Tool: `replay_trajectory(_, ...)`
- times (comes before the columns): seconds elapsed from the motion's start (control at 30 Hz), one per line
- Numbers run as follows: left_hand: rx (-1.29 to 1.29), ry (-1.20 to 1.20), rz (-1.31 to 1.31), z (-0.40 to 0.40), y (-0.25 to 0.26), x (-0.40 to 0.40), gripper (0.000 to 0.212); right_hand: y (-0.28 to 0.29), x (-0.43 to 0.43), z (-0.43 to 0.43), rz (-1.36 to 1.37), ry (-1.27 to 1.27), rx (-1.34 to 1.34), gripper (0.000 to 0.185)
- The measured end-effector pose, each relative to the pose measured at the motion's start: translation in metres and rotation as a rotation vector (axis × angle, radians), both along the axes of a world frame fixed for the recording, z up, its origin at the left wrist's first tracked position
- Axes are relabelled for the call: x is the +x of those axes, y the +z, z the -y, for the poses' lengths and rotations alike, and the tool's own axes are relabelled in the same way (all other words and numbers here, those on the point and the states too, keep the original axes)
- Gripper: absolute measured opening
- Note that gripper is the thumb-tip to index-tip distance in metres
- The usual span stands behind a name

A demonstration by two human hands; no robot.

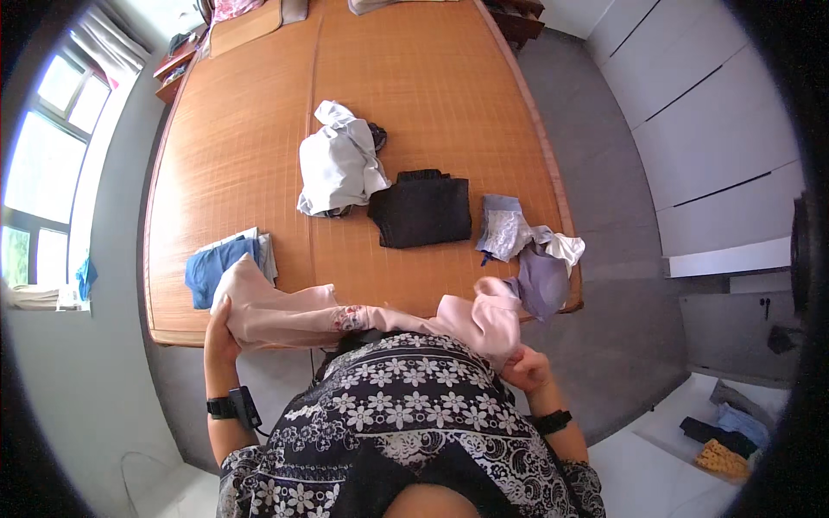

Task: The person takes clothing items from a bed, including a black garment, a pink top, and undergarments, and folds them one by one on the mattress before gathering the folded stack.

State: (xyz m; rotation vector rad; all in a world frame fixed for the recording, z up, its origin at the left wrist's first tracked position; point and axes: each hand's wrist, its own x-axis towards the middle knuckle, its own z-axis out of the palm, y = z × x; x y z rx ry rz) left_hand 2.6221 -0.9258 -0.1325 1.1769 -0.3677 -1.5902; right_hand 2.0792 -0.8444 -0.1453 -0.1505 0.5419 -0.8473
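Observation:
A pale pink garment [285,320] with a floral patch stretches between my two hands along the near edge of the bed mat [414,97]. My left hand [225,327] grips its left end, beside a stack of blue and grey folded clothes [223,269]. At the other end my right hand [526,369] holds its lower edge, close to my body. Above the right end lie a purple bra [543,278] and a grey garment with white lace [504,226]. Folded black clothing [421,210] lies mid-bed, next to a crumpled white garment [340,162].
Pillows [246,29] rest at the far end of the bed. Grey cabinets [712,129] stand along the right wall, and a window [48,162] is at the left. More clothes [722,456] lie on a white surface at the lower right.

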Motion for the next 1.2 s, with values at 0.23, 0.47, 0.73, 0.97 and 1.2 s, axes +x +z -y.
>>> replay_trajectory(0.23, -0.076, -0.205, 0.038, -0.021, 0.034, -0.004, 0.059, -0.026, -0.015, 0.033, -0.827, -0.309, -0.074, 0.029)
replay_trajectory(0.47, 0.213, -0.179, 0.291, -0.036, -0.002, 0.005, 0.048, -0.017, -0.051, 0.065, -0.857, -0.671, -0.065, 0.026)
replay_trajectory(0.73, 0.413, -0.236, 0.037, -0.086, -0.028, -0.037, 0.039, -0.036, -0.072, 0.037, -1.181, -0.374, -0.113, 0.040)
replay_trajectory(0.97, 0.250, -0.512, 0.247, -0.091, -0.038, -0.043, 0.031, -0.001, -0.053, 0.058, -1.193, 0.117, -0.297, 0.035)
replay_trajectory(1.2, 0.066, -0.176, 0.901, -0.054, -0.067, 0.009, 0.017, -0.025, -0.052, 0.065, -1.910, 0.297, -0.813, 0.020)
